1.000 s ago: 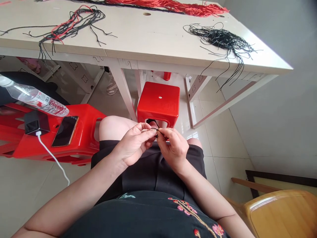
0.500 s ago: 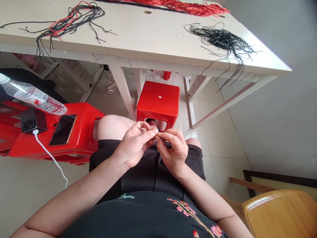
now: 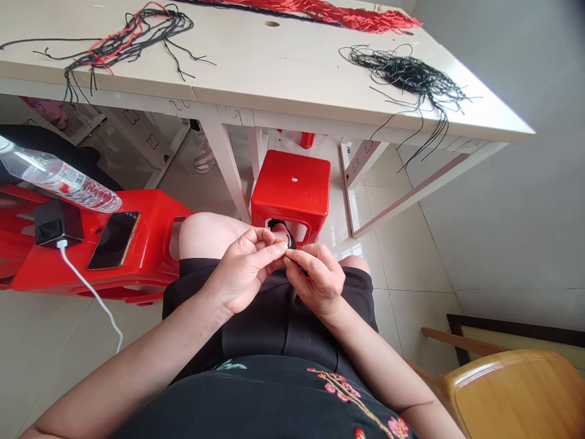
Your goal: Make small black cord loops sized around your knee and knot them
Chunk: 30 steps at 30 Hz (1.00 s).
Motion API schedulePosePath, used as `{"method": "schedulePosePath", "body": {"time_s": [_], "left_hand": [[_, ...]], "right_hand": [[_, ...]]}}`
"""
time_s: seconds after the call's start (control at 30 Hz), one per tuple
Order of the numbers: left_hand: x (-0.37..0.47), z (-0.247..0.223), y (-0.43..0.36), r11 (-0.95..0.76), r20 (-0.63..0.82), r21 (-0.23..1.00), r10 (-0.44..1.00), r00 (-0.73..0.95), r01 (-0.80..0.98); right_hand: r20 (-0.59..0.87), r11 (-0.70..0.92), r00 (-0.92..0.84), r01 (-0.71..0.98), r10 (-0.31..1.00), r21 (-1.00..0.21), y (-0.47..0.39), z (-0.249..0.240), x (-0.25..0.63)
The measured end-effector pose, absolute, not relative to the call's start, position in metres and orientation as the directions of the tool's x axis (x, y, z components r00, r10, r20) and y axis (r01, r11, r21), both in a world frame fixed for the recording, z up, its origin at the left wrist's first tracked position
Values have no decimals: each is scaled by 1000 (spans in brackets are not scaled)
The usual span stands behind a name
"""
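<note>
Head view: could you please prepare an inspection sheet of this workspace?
Surface: pale table with round holes.
Work items: red strands, black cord bundle and red-and-black cord bundle; both bundles overhang the front edge.
Clutter: bottle, phone and black box on the left red stool.
Hands: left hand and right hand pinched, close together; what they hold is mostly hidden.
Cables: white cable from the black box; far end not seen.
Surroundings: another red stool, wooden chair, gray wall.
</note>
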<state>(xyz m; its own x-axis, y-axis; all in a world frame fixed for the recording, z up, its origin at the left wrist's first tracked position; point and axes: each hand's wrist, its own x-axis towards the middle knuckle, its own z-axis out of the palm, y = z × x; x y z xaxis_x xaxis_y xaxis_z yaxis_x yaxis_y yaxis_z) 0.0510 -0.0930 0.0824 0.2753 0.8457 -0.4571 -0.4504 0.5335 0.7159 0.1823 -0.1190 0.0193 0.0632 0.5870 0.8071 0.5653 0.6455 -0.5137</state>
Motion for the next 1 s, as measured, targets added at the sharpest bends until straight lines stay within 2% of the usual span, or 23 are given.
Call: {"method": "schedulePosePath", "body": {"time_s": [0.3, 0.47, 0.6, 0.7, 0.8, 1.0], "left_hand": [[45, 86, -91, 467, -391, 776, 883, 259, -423], [45, 89, -89, 405, -335, 832, 912, 239, -379], [46, 87, -88, 433, -362, 812, 899, 246, -392], [46, 86, -89, 468, -387, 791, 881, 272, -394], [46, 86, -90, 481, -387, 796, 871, 302, -367], [44, 89, -91, 451, -340, 846, 867, 365, -285]], "right_hand": [[743, 646, -1, 494, 670, -582, -124, 24, 182], [692, 641, 28, 350, 722, -683, -127, 33, 180], [628, 611, 37, 195, 777, -767, -131, 35, 178], [444, 448, 101, -20, 890, -894, -133, 35, 176], [210, 236, 141, -204, 967, -950, -134, 39, 174], [31, 50, 72, -280, 997, -959, -132, 51, 178]]}}
